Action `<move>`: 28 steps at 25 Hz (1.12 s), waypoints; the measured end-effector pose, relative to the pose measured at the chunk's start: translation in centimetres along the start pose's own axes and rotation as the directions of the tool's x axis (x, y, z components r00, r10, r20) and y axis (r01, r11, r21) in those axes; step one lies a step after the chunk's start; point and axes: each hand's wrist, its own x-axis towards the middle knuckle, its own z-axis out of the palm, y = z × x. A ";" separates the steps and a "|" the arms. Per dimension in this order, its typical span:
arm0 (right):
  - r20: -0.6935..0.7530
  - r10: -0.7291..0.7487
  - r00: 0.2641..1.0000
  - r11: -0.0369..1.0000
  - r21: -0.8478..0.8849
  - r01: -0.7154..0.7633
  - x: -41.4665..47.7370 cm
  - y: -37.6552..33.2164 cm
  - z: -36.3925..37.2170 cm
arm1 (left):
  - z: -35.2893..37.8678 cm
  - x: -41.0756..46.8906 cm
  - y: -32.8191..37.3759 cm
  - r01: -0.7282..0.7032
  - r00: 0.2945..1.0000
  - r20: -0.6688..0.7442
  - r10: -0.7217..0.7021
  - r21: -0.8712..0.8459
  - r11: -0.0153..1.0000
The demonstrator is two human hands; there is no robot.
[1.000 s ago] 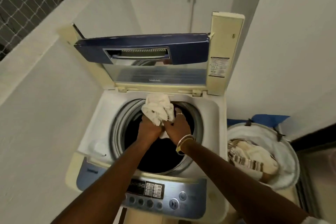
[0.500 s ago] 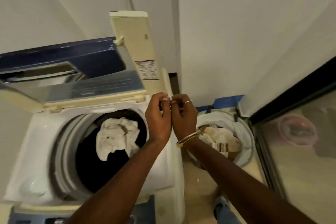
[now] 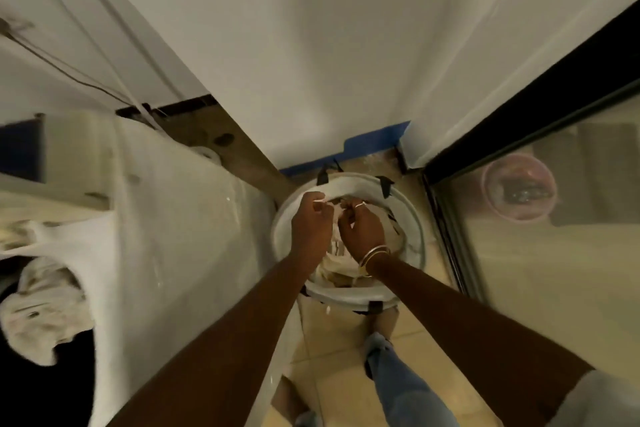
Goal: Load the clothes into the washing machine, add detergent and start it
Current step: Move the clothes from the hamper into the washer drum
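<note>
Both of the person's hands hang close together over a round laundry basket [image 3: 346, 298] that stands on the glossy beige floor tiles [image 3: 332, 357] just to the right of the washing machine [image 3: 180, 236]. The left hand [image 3: 311, 229] and right hand [image 3: 362, 229] are almost knuckle to knuckle, fingers curled inward above the heap. Motion blur makes it impossible to tell whether either hand has actually caught any fabric. The right hand wears a thin ring [image 3: 360, 205], and slim metal bangles [image 3: 374, 255] circle its wrist. The basket has a soft, pale, padded-looking rim with short black straps [image 3: 384, 184] fixed to it. Inside it lie crumpled clothes [image 3: 339, 274] in cream and brownish tones, partly hidden by the hands. The machine's smooth white plastic top fills the left of the view, and the drum [image 3: 45, 392] opens as a dark round hole at the lower left. A rumpled white garment [image 3: 41, 308] sits in that opening, near its rim. Behind the basket a blue strip [image 3: 374, 142] runs along the foot of the plain white wall [image 3: 311, 45]. To the right is a dark-framed glass door [image 3: 554, 270] with a translucent pink bowl [image 3: 519, 187] seen through the pane. One leg in faded blue denim [image 3: 398, 388] shows below the basket.
</note>
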 end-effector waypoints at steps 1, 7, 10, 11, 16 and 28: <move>0.082 0.029 0.996 0.995 -0.099 -0.021 1.5 3.4 1.0 | 1.3 1.0 -1.6 0.008 1.000 0.008 -0.008 0.019 1.000; 0.468 0.326 0.821 0.764 -0.642 0.062 8.4 19.1 7.4 | 5.6 5.3 -11.0 0.022 0.999 -0.048 -0.017 0.091 0.996; 0.489 0.348 0.800 0.725 -0.681 0.101 9.9 22.5 10.4 | 6.5 7.3 -14.3 0.052 0.996 -0.081 -0.044 0.100 0.994; 0.482 0.317 0.817 0.702 -0.698 0.139 10.1 23.4 11.1 | 6.8 7.8 -14.8 0.052 0.995 -0.086 -0.044 0.097 0.994; 0.423 0.124 0.898 0.772 -0.609 0.181 9.1 21.4 9.9 | 7.1 7.8 -15.0 0.071 0.997 -0.017 -0.070 0.101 0.992; 0.059 -0.222 0.973 0.926 0.326 0.191 -2.3 -5.9 -4.2 | -1.6 -2.7 -1.3 -0.440 0.895 0.261 0.362 0.376 0.816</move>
